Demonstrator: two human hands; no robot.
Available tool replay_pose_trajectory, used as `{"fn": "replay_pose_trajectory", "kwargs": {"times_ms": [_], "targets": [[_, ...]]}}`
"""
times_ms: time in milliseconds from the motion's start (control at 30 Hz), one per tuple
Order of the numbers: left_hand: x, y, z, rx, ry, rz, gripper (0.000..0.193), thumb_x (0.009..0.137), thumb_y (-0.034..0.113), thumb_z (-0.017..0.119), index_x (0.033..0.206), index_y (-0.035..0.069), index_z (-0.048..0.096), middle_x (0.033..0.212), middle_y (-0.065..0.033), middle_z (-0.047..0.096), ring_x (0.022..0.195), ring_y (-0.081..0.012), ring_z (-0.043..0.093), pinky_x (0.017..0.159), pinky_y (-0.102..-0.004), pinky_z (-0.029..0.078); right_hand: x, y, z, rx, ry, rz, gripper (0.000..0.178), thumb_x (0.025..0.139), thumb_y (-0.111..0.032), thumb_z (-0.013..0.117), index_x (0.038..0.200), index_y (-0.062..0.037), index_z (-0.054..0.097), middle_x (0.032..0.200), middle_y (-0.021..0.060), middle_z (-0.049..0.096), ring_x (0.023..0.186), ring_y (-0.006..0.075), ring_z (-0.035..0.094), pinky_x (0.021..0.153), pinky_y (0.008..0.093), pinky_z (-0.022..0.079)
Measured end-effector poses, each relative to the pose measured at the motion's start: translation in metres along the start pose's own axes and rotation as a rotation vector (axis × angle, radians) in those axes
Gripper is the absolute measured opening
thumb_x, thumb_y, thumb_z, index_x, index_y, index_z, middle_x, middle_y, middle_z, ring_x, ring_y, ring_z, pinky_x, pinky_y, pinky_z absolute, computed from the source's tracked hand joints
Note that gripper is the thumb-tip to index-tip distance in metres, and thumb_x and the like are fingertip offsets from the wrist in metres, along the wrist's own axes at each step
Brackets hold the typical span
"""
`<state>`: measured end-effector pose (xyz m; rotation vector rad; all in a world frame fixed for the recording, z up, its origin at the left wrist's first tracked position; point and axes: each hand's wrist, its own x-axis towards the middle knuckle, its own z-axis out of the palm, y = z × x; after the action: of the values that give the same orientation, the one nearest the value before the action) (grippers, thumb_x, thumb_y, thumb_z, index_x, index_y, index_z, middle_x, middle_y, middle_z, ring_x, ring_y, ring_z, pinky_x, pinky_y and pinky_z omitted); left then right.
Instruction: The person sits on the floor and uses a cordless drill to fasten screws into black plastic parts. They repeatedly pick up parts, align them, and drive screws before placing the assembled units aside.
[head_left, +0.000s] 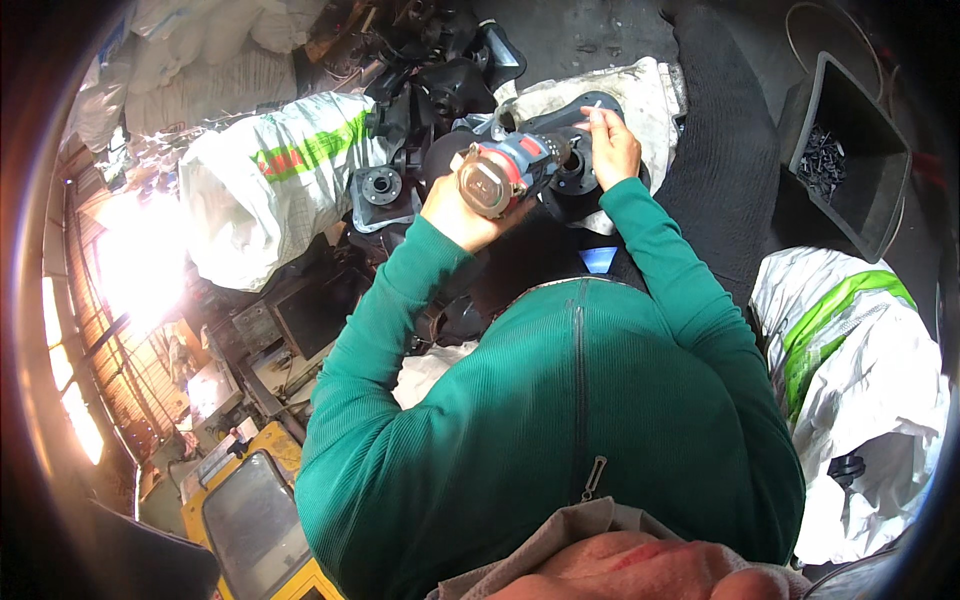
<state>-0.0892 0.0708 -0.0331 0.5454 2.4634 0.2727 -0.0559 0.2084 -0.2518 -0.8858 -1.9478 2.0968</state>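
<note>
My left hand (pixel 462 217) is closed around a cordless drill (pixel 503 172) with a blue-grey and red body, its front end pointing right at a round black flanged part (pixel 575 178). Beside that part my right hand (pixel 612 148) is closed, fingertips pinched together. A small pale thing shows by the fingertips, too small to name. Just beyond them an elongated black molded piece (pixel 562 114) lies on a white cloth sack (pixel 650 105). The drill hides part of the flanged part and its contact point.
Several black molded parts (pixel 455 85) pile up at the far side. A white sack with a green stripe (pixel 300 165) is at left, another (pixel 850 370) at right. A black bin (pixel 880 165) holds small dark pieces. A yellow-framed machine (pixel 275 440) stands lower left.
</note>
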Motion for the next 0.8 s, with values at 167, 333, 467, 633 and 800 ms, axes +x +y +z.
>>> {"fn": "replay_pose_trajectory", "kwargs": {"times_ms": [167, 333, 467, 633, 800], "targets": [[0.027, -0.013, -0.009, -0.006, -0.159, 0.066, 0.040, 0.074, 0.015, 0.070, 0.110, 0.003, 0.058, 0.102, -0.0131, 0.064, 0.094, -0.0272, 0.061, 0.086, -0.0357, 0.048, -0.006, -0.007, 0.004, -0.063, 0.060, -0.010, 0.024, 0.092, -0.028, 0.051, 0.091, -0.0097, 0.067, 0.075, 0.0056, 0.070, 0.069, 0.0223, 0.068, 0.065, 0.0321, 0.050], [0.037, -0.015, -0.011, 0.000, -0.162, 0.129, 0.051, 0.071, 0.030, 0.073, 0.112, 0.005, 0.055, 0.100, -0.0149, 0.064, 0.090, -0.0280, 0.064, 0.080, -0.0345, 0.052, -0.004, -0.004, 0.004, -0.084, 0.073, -0.026, 0.021, 0.092, -0.023, 0.051, 0.092, -0.0085, 0.066, 0.074, 0.0070, 0.069, 0.070, 0.0214, 0.068, 0.064, 0.0307, 0.050], [0.037, 0.006, -0.016, -0.044, -0.135, 0.065, 0.060, 0.069, 0.028, 0.075, 0.118, 0.005, 0.048, 0.095, -0.0133, 0.065, 0.086, -0.0277, 0.066, 0.077, -0.0343, 0.053, -0.003, -0.002, 0.007, -0.055, 0.120, -0.038, 0.018, 0.091, -0.023, 0.051, 0.089, -0.0123, 0.066, 0.071, 0.0022, 0.069, 0.066, 0.0231, 0.066, 0.066, 0.0332, 0.047], [0.043, 0.004, -0.010, -0.188, -0.240, -0.065, 0.053, 0.070, 0.013, 0.070, 0.118, 0.005, 0.049, 0.108, -0.0114, 0.060, 0.100, -0.0250, 0.060, 0.090, -0.0349, 0.046, -0.003, 0.002, 0.004, -0.118, 0.127, -0.089, 0.014, 0.091, -0.020, 0.052, 0.095, -0.0145, 0.064, 0.072, -0.0004, 0.069, 0.065, 0.0208, 0.065, 0.066, 0.0323, 0.044], [0.043, -0.003, 0.001, -0.096, -0.223, -0.023, 0.052, 0.069, 0.014, 0.070, 0.116, 0.005, 0.050, 0.107, -0.0107, 0.060, 0.099, -0.0247, 0.060, 0.089, -0.0351, 0.047, -0.002, 0.004, 0.002, -0.144, 0.125, -0.134, 0.014, 0.091, -0.019, 0.052, 0.096, -0.0143, 0.064, 0.071, -0.0011, 0.069, 0.064, 0.0208, 0.064, 0.066, 0.0323, 0.044]]}}
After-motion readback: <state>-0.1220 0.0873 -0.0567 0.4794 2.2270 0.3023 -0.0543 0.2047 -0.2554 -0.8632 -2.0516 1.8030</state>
